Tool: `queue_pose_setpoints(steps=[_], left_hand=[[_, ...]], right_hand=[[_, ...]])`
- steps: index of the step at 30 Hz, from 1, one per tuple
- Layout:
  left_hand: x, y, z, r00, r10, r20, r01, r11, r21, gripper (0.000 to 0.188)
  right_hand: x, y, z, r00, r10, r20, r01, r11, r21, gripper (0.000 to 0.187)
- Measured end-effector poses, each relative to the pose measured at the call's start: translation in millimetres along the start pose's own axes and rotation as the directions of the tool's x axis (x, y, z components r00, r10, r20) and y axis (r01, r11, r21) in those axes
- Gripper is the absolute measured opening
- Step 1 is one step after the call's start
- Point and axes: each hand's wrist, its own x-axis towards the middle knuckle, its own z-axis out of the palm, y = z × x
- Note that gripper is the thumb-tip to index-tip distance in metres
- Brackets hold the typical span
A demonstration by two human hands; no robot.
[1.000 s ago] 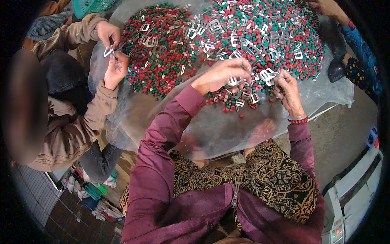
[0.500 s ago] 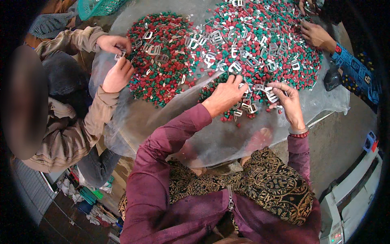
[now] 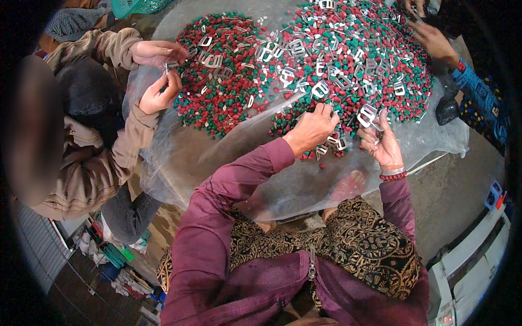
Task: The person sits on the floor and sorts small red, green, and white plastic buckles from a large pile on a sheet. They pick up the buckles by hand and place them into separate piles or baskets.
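My right hand is closed on silver metal buckles; one slotted buckle stands up above the fingers. To its left, my left hand is over the near edge of the pile with fingers curled together; what they pinch, if anything, is hidden. Just beside those fingers lie loose metal buckles. Another buckle rests on the pile beyond my left fingertips. The pile is made of small red and green cone-like pieces with many buckles mixed in.
A clear plastic sheet lies under the pile. At left a co-worker's hands hold a small metal piece over a second red-and-green heap. Another co-worker's hand reaches in at upper right. A green basket stands at upper left.
My right hand has turned and drawn slightly nearer, bringing the slotted buckle upright above its fingers. My left hand has shifted a little to the right. The left co-worker's hands have changed their hold.
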Motion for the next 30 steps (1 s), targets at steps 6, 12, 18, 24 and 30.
queue_pose_setpoints(steps=[6,12,18,24,30], left_hand=[[6.2,2.9,-0.7,0.994,-0.097,0.059,0.095,0.995,0.041,0.017],[17.6,-56.2,-42.8,0.801,-0.460,0.383,0.459,0.062,-0.886,0.018],[25.1,-41.0,-75.5,0.861,-0.138,0.489,0.430,-0.312,-0.847,0.023],[34.0,16.8,-77.6,0.979,-0.002,0.206,0.081,0.923,-0.377,0.038],[27.7,26.8,-65.6,0.995,0.018,0.098,-0.006,0.993,-0.121,0.021]], right_hand=[[-5.6,3.2,6.4,0.969,0.095,0.230,-0.059,0.986,-0.157,0.041],[-8.3,-2.7,10.1,0.995,-0.055,-0.078,-0.001,0.811,-0.586,0.031],[-9.5,-4.4,27.4,0.990,-0.114,-0.083,0.002,0.602,-0.799,0.034],[-6.1,1.4,30.0,0.966,-0.228,-0.125,0.024,0.556,-0.831,0.029],[-1.1,-0.1,17.8,0.936,-0.314,-0.159,0.013,0.482,-0.876,0.018]])
